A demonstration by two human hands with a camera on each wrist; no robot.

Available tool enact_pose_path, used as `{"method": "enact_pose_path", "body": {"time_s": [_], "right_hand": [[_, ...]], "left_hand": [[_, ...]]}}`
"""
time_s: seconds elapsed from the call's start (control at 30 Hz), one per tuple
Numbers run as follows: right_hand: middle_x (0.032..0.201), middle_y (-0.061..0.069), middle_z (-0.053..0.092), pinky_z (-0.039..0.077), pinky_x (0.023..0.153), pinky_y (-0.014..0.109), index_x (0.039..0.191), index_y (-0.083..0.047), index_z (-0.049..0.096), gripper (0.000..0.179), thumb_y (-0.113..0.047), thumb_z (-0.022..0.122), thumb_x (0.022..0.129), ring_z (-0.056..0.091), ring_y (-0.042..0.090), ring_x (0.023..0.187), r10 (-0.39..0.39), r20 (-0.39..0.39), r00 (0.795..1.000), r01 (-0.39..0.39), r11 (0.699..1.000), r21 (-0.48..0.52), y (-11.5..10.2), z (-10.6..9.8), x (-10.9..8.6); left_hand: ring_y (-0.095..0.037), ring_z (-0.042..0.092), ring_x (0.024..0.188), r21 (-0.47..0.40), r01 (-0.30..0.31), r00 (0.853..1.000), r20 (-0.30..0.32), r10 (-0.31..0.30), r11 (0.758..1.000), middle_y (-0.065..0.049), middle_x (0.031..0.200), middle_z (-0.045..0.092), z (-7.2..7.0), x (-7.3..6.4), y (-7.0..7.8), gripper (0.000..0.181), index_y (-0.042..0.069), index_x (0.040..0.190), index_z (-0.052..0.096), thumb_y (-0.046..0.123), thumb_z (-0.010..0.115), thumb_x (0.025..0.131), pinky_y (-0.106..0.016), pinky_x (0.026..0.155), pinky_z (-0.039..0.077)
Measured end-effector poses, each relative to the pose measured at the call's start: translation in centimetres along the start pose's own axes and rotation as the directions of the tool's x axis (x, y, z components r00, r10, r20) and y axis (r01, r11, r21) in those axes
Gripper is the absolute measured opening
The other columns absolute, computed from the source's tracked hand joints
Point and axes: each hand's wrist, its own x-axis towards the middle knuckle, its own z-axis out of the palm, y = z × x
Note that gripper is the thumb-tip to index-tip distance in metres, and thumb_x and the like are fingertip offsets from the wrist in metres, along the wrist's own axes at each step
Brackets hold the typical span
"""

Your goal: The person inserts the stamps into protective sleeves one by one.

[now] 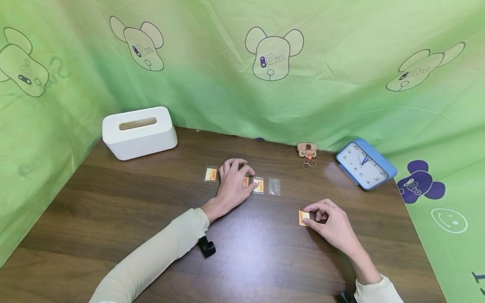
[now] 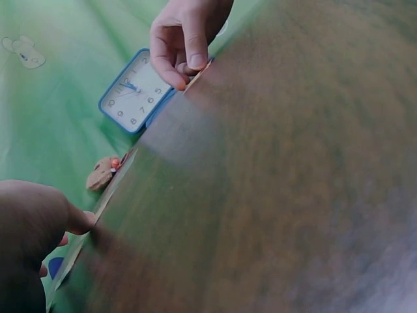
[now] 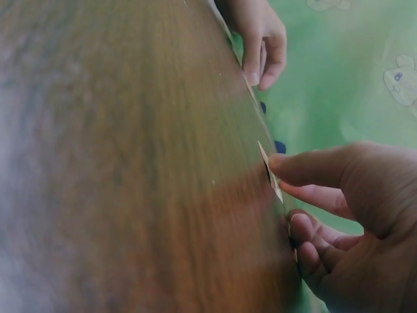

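My right hand (image 1: 333,225) pinches a small orange-and-white picture card (image 1: 303,218) between thumb and index finger, just over the table at right of centre. In the right wrist view this card (image 3: 270,173) appears nearly edge-on at the fingertips. My left hand (image 1: 234,185) rests on the table, thumb and index fingertips touching a card in a clear sleeve (image 1: 259,185). Another orange card (image 1: 246,182) is partly hidden under that hand. To its left lies a sleeved card (image 1: 210,174). A clear sleeve with no picture in it (image 1: 274,186) lies at the row's right end.
A white tissue box (image 1: 140,132) stands at the back left of the brown table (image 1: 132,202). A bear-shaped keychain (image 1: 307,150) lies near the back edge, left of a blue clock (image 1: 365,164). Green printed curtains (image 1: 212,84) border the table.
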Motion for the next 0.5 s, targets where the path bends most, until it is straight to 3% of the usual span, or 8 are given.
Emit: {"method": "enact_pose_path", "body": {"time_s": [0.5], "right_hand": [[0.086, -0.004, 0.06, 0.044, 0.064, 0.017, 0.097, -0.018, 0.08, 0.036, 0.003, 0.099, 0.075, 0.054, 0.008, 0.072, 0.004, -0.004, 1.0, -0.004, 1.0, 0.011, 0.18, 0.13, 0.07]], "left_hand": [[-0.042, 0.042, 0.144, -0.056, 0.054, 0.997, 0.067, -0.05, 0.997, -0.016, 0.149, 0.059, -0.14, 0.18, 0.16, 0.021, 0.013, 0.106, 0.076, 0.025, 0.089, 0.095, -0.064, 0.119, 0.029]]}}
